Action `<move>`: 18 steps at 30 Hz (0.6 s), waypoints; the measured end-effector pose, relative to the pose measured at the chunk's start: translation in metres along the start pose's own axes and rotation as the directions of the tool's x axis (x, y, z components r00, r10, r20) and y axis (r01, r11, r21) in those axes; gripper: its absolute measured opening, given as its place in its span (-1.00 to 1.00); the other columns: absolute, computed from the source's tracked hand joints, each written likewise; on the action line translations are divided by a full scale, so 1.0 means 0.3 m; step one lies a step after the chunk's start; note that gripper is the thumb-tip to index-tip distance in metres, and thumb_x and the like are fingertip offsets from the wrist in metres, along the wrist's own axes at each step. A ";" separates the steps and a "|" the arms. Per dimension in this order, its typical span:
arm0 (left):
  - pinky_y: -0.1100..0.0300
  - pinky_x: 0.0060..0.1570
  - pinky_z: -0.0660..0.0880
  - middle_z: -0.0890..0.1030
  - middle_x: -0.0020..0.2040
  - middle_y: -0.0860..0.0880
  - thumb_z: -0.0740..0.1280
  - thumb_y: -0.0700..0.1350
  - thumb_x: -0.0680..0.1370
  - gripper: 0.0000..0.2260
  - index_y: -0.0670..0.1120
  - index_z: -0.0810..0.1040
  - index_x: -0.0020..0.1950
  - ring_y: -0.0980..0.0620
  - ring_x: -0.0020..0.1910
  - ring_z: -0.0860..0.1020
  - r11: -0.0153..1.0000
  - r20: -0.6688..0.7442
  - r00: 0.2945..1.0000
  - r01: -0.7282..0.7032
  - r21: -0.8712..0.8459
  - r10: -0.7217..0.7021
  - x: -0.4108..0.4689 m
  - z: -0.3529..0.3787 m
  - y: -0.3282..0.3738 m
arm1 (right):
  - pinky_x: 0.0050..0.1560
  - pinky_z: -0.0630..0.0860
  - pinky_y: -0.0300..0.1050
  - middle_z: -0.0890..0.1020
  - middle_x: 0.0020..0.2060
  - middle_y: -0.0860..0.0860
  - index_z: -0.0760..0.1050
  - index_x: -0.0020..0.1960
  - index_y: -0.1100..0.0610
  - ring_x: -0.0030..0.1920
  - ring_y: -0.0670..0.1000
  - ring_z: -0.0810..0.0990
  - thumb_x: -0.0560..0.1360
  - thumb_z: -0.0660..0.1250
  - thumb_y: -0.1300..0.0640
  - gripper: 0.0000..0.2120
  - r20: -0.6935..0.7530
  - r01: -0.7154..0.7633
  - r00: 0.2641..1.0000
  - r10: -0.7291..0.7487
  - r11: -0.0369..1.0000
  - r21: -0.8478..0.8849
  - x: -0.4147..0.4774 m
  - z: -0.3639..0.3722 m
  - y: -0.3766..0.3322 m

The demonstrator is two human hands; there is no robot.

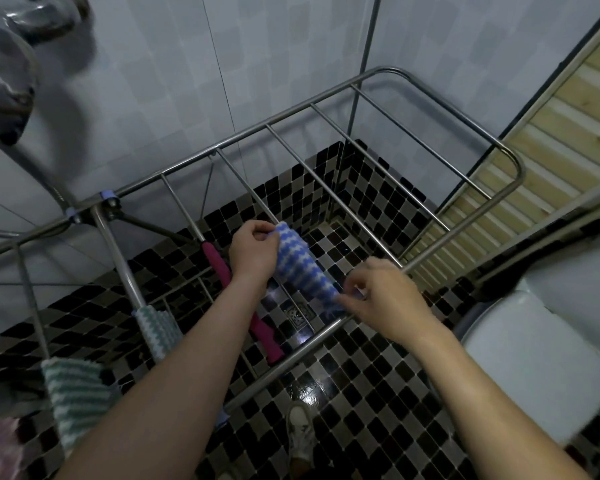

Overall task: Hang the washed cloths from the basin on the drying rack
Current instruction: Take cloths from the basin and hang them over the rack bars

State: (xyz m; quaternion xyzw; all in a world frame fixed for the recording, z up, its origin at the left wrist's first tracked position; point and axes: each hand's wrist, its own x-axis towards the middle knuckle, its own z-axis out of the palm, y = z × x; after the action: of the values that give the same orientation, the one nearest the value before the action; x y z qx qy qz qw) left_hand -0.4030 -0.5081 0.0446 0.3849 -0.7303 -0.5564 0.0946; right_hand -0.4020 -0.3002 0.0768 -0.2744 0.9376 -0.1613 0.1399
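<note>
Checkered floor tiles (361, 393) lie under the rack (326, 188). Left hand (253, 252) pinches the blue cloth (302, 268) at its far end; right hand (385, 299) pinches its near end, over a rail.

Feed looks dim and bluish to me, soft overall. Specular glare patches on the glossy floor tiles (307, 393). Shower head (6, 77) top left is badly blurred and throws a broad soft shadow on the wall (146, 81). Rack bars (326, 187) bow toward the edges (fisheye). Lower right corner smeared.
</note>
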 end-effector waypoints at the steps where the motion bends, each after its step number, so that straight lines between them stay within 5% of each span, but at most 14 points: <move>1: 0.20 -0.19 0.50 0.56 -0.12 0.01 0.34 -0.16 0.55 -0.97 -0.04 0.56 -0.04 0.07 -0.16 0.53 1.000 -0.002 1.000 0.014 -0.022 -0.014 0.003 -0.003 0.004 | -0.02 0.45 -0.27 0.45 -0.14 -0.17 0.47 -0.12 -0.09 -0.07 -0.16 0.43 0.49 0.36 -0.13 -0.86 0.040 0.044 0.998 -0.045 0.999 0.026 0.000 0.010 -0.004; 4: 0.18 -0.12 0.52 0.55 -0.15 0.05 0.36 -0.17 0.55 -0.95 -0.03 0.57 -0.09 0.11 -0.15 0.52 0.991 0.024 0.998 0.060 -0.120 -0.058 0.023 -0.008 0.020 | 0.02 0.48 -0.24 0.51 -0.12 -0.15 0.48 -0.08 -0.06 -0.06 -0.15 0.47 0.51 0.37 0.02 -0.93 0.052 0.140 0.988 -0.144 0.988 0.064 -0.011 0.038 0.002; 9: 0.25 -0.14 0.50 0.56 -0.17 0.05 0.35 -0.22 0.55 -0.95 -0.11 0.58 -0.03 0.16 -0.19 0.52 0.971 -0.072 0.994 0.062 -0.231 -0.080 0.050 -0.011 0.022 | -0.11 0.43 -0.31 0.51 -0.15 -0.13 0.55 -0.10 0.04 -0.11 -0.13 0.43 0.49 0.31 0.03 -0.90 -0.144 0.246 0.960 -0.240 0.969 0.022 -0.043 0.085 0.034; 13: 0.20 -0.11 0.51 0.55 -0.17 0.06 0.34 -0.21 0.55 -0.97 -0.09 0.57 -0.05 0.13 -0.18 0.52 0.973 -0.089 0.991 0.074 -0.220 -0.095 0.062 -0.007 0.007 | -0.14 0.36 -0.37 0.48 -0.22 -0.15 0.55 -0.19 0.03 -0.18 -0.16 0.39 0.51 0.29 -0.09 -0.78 -0.188 0.220 0.959 -0.213 0.975 0.015 -0.071 0.110 0.071; 18: 0.19 -0.13 0.51 0.55 -0.08 0.04 0.36 -0.17 0.55 -0.94 -0.06 0.57 0.01 0.10 -0.12 0.53 0.990 0.060 0.994 0.096 -0.103 -0.090 0.059 -0.002 0.001 | -0.14 0.34 -0.33 0.49 -0.28 -0.13 0.55 -0.21 0.03 -0.21 -0.13 0.44 0.52 0.25 -0.15 -0.71 -0.274 0.078 0.962 -0.012 0.970 0.231 -0.076 0.109 0.043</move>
State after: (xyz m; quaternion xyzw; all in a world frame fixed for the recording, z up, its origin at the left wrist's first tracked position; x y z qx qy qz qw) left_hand -0.4151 -0.5203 0.0399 0.3973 -0.6833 -0.6087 0.0686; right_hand -0.3781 -0.2844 0.0461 -0.2524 0.9150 -0.3123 0.0388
